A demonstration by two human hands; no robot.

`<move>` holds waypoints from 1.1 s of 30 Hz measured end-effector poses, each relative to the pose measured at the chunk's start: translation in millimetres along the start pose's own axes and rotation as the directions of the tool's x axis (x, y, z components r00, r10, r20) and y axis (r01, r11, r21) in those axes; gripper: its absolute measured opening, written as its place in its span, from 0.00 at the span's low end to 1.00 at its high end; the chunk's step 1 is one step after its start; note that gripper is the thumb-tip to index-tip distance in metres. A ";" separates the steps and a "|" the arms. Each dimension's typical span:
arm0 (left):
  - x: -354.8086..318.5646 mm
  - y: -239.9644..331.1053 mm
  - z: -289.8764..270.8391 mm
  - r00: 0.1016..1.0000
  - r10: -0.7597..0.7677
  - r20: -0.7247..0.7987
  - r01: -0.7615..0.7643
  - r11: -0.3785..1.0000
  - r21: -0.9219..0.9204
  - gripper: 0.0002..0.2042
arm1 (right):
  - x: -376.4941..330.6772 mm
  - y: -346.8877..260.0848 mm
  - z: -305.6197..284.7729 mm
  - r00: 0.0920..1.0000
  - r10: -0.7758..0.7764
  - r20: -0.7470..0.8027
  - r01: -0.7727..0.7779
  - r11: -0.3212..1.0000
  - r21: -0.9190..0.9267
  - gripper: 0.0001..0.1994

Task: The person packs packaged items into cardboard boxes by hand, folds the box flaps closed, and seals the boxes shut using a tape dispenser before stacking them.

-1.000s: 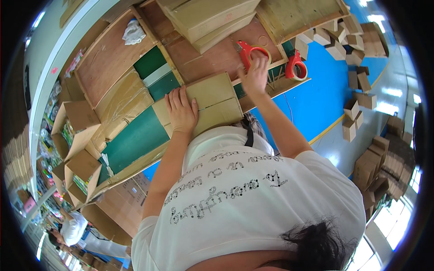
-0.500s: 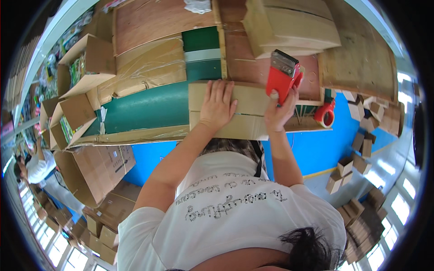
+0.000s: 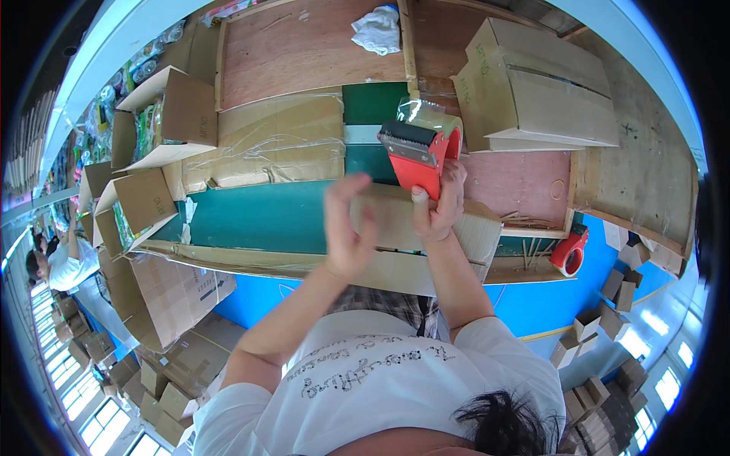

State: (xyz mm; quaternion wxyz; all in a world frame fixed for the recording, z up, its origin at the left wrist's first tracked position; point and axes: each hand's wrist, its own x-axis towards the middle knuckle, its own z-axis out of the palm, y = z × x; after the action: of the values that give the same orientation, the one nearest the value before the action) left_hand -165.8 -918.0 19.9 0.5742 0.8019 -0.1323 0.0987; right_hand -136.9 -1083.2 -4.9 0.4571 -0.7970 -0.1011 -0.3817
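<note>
In the head view, the right hand [image 3: 443, 199] has its grip closed around the red tape dispenser [image 3: 417, 171], the thumb lying along its near side while the other fingers are partly hidden behind its body. The dispenser is held above the far part of a cardboard carton [image 3: 407, 262], its dark-edged metal cutter facing up and to the left; a clear strip of tape [image 3: 422, 114] stands out beyond it, so transparent that its free end is hard to trace. The carton rests on the surface [image 3: 262, 216] close to the person's waist, its middle seam partly covered by the right wrist and its contents hidden. The left hand [image 3: 348, 232] is motion-blurred, its grip loose with thumb and fingers apart and no object discernible in it; whether it touches the carton's left end cannot be told. A second tape dispenser [image 3: 570, 251] sits near the surface's right end, beside thin sticks [image 3: 528, 222]. Beyond, a larger carton [image 3: 559, 95] stands near a crumpled white cloth [image 3: 378, 32]. At left, flaps partly conceal the green packages inside two boxes, and fisheye distortion squeezes a co-worker [image 3: 68, 266] against the dark rim.
</note>
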 end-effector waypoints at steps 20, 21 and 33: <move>37.9 12.1 -96.6 0.650 -0.697 0.302 0.755 0.547 -0.362 0.04 | 30.5 -12.0 -22.0 0.781 -0.060 0.622 -0.366 0.762 0.534 0.20; 28.2 7.5 -100.5 0.656 -0.686 0.314 0.743 0.512 -0.432 0.04 | 35.8 -28.2 -27.8 0.713 0.112 0.692 -0.518 0.749 0.412 0.20; -38.7 -18.7 -103.0 0.563 -0.744 0.359 0.763 0.301 -0.572 0.05 | 40.0 8.1 -19.4 0.347 -0.636 0.689 -0.710 0.302 0.636 0.17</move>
State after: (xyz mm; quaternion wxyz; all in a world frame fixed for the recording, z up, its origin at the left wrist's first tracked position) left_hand -197.0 -810.9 24.2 0.7980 0.5018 0.2247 -0.2470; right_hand -115.2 -1110.9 23.5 0.6855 -0.4062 -0.5178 0.3114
